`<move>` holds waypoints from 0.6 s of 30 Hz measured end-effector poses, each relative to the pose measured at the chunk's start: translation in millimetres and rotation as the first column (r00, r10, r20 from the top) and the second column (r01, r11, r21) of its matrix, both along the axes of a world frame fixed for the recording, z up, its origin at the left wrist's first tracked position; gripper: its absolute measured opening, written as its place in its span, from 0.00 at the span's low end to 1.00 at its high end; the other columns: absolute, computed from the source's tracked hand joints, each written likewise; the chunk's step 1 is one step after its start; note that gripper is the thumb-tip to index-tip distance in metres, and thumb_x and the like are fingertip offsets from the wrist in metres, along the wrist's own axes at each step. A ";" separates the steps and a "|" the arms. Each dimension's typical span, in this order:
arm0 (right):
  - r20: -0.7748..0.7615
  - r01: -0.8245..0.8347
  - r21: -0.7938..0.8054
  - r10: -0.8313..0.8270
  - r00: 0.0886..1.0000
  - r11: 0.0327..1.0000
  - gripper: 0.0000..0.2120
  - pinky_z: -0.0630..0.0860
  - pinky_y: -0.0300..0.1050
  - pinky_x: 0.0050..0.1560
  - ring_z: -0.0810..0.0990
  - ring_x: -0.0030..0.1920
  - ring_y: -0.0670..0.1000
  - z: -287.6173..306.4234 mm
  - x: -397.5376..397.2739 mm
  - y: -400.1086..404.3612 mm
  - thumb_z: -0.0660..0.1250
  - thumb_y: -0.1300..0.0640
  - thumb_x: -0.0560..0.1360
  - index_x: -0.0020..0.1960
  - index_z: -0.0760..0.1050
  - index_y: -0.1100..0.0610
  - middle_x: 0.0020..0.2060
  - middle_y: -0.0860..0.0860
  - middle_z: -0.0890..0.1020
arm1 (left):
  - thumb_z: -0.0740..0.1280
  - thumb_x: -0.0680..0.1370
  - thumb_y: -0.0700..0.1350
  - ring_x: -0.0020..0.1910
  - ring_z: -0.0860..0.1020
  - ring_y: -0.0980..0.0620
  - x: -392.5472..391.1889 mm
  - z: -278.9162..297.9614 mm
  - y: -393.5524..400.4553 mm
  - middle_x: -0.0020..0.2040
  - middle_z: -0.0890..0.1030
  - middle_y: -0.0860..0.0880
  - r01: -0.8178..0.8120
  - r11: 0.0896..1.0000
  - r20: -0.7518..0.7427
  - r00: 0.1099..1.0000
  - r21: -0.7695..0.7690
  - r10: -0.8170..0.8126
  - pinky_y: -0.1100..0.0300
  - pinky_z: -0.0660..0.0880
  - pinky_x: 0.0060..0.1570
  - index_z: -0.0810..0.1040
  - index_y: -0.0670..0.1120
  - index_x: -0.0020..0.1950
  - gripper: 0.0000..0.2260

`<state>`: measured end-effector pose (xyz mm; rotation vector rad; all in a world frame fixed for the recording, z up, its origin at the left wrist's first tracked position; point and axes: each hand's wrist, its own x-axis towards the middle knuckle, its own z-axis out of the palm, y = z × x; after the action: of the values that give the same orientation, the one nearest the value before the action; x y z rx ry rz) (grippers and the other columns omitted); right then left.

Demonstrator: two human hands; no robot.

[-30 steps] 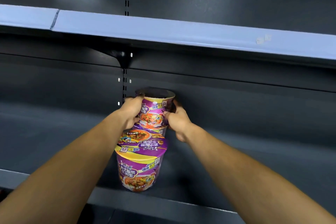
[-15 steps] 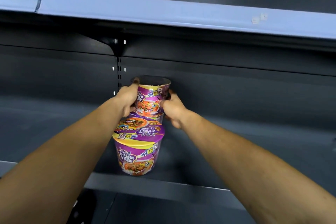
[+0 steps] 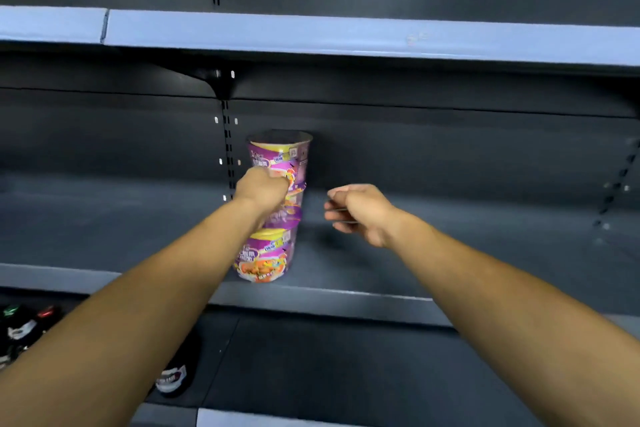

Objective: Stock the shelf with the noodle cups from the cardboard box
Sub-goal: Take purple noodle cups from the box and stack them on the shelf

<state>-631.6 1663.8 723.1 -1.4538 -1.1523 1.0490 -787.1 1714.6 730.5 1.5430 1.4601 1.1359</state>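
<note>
The right hand (image 3: pixel 360 211) is letting go since half a second ago, now hanging loosely curled and empty at three o'clock of the noodle cups (image 3: pixel 277 204), while the left hand (image 3: pixel 263 192) is still resting against the stack, its grip hidden. The stack is standing upright on the shelf (image 3: pixel 104 236), so this placement looks finished; dark packets (image 3: pixel 24 329) are lying at eight o'clock below, and nothing is blocking the open shelf space to the right.

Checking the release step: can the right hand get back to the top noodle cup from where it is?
Probably yes. The right hand hangs apart from the stack, open shelf between it and the top noodle cup; only the left hand covers the cup's near side.
</note>
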 end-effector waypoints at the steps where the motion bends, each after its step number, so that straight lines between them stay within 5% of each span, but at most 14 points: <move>1: 0.000 -0.037 -0.008 0.037 0.999 0.999 0.08 0.73 0.38 0.35 0.78 0.34 0.44 0.7 8.1 -15.8 0.60 0.59 0.80 0.43 0.74 0.53 0.37 0.49 0.79 | 0.63 0.77 0.39 0.30 0.77 0.47 7.4 0.9 -15.5 0.33 0.77 0.44 0.084 0.996 -0.024 0.996 -0.005 -0.085 0.60 0.75 0.32 0.74 0.45 0.34 0.11; 3: 0.017 -0.138 -0.036 0.139 0.990 0.990 0.08 0.74 0.37 0.35 0.79 0.32 0.43 2.6 27.7 -47.8 0.61 0.59 0.80 0.43 0.75 0.53 0.37 0.48 0.80 | 0.62 0.79 0.37 0.29 0.74 0.53 25.6 3.8 -51.9 0.33 0.76 0.46 0.302 0.952 -0.097 0.947 -0.055 -0.306 0.62 0.72 0.33 0.74 0.46 0.35 0.12; 7: 0.076 -0.325 -0.231 0.350 0.934 0.917 0.07 0.78 0.38 0.41 0.81 0.36 0.44 -9.0 74.3 -106.1 0.63 0.60 0.79 0.44 0.76 0.53 0.37 0.49 0.83 | 0.63 0.80 0.40 0.38 0.79 0.55 65.0 -7.0 -114.5 0.39 0.80 0.49 0.575 0.739 -0.273 0.692 -0.352 -0.668 0.61 0.75 0.44 0.76 0.47 0.42 0.08; 15: 0.031 -0.395 -0.647 0.540 0.841 0.652 0.05 0.78 0.43 0.50 0.82 0.47 0.49 -148.5 141.2 -184.0 0.62 0.60 0.78 0.49 0.77 0.57 0.45 0.51 0.83 | 0.65 0.79 0.41 0.54 0.80 0.48 145.5 -139.0 -183.2 0.52 0.82 0.43 0.481 0.399 -0.255 0.338 -0.780 -0.906 0.50 0.77 0.56 0.76 0.44 0.45 0.04; 18: -0.058 -0.391 -0.720 0.511 0.858 0.574 0.05 0.76 0.43 0.52 0.79 0.52 0.51 -217.3 163.4 -213.6 0.62 0.60 0.78 0.50 0.77 0.56 0.48 0.51 0.81 | 0.65 0.79 0.40 0.58 0.79 0.47 176.3 -204.8 -206.9 0.55 0.81 0.43 0.428 0.326 -0.218 0.281 -0.843 -0.935 0.51 0.77 0.55 0.75 0.44 0.45 0.03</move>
<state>-468.2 1450.2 505.7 -1.9070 -1.3460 1.9460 -610.8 1507.6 525.7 1.8244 1.0136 -0.6523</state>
